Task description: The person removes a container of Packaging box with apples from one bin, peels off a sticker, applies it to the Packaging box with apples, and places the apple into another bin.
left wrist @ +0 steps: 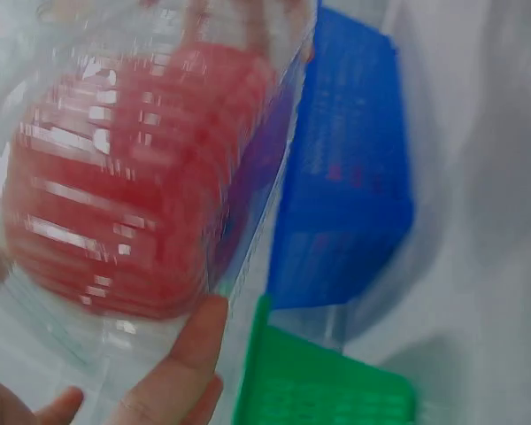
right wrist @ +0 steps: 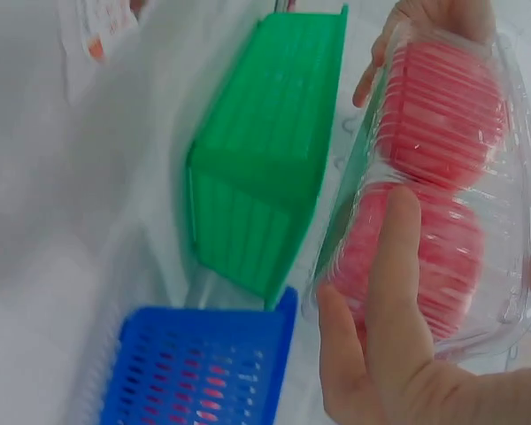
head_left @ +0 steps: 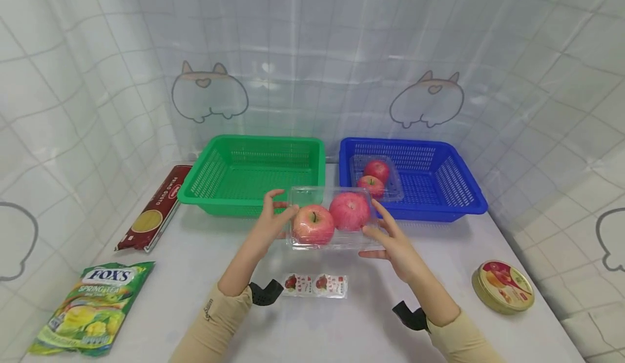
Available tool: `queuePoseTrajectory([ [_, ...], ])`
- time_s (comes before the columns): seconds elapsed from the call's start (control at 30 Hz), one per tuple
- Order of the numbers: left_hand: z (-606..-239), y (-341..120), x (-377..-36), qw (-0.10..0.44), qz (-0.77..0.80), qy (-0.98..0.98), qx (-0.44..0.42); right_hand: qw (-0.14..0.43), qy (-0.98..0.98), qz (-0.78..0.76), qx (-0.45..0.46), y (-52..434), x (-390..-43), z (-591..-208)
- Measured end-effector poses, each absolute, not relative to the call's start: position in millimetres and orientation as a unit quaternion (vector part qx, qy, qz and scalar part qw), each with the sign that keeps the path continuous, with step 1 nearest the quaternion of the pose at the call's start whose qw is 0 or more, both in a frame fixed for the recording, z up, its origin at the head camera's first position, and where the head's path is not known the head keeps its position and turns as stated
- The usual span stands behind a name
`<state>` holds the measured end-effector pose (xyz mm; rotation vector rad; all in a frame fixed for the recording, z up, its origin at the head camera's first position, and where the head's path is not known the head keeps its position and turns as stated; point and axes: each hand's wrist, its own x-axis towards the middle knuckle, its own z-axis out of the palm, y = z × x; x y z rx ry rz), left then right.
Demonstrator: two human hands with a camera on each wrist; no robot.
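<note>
Together, left hand [head_left: 266, 226] and right hand [head_left: 399, 252] grip a clear box [head_left: 349, 241] by its ends, two apples [head_left: 314, 226] inside, raised above the table [head_left: 337, 330], green basket [head_left: 229, 207] behind.

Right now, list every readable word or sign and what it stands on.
"FOX'S": green bag
"SPRING TEA": same green bag, smaller print unreadable
"PRIMO GUSTO": red packet, other print too small
Label strip: characters too small to read
Tin: print too small to read
Left sleeve: lettering too blurred to read
</note>
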<state>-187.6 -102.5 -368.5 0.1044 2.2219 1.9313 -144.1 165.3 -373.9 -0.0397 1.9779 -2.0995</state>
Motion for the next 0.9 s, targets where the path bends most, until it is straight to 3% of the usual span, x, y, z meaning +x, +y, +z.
queuePoseTrajectory([
  [0.2, -385.9, -100.9, -158.6, 0.064, 0.643, 0.762, 0.041, 0.115, 0.691, -0.713, 0.001, 159.8, -123.6, -389.3],
  [0.43, -406.9, -101.5, -134.8, 0.089, 0.649, 0.755, 0.031, 0.118, 0.687, -0.717, 0.015, 154.6, -112.7, -406.0],
  [0.9, -444.8, -102.7, -162.6, 0.125, 0.618, 0.775, 0.047, 0.122, 0.668, -0.733, 0.020, 146.0, -140.0, -444.6],
])
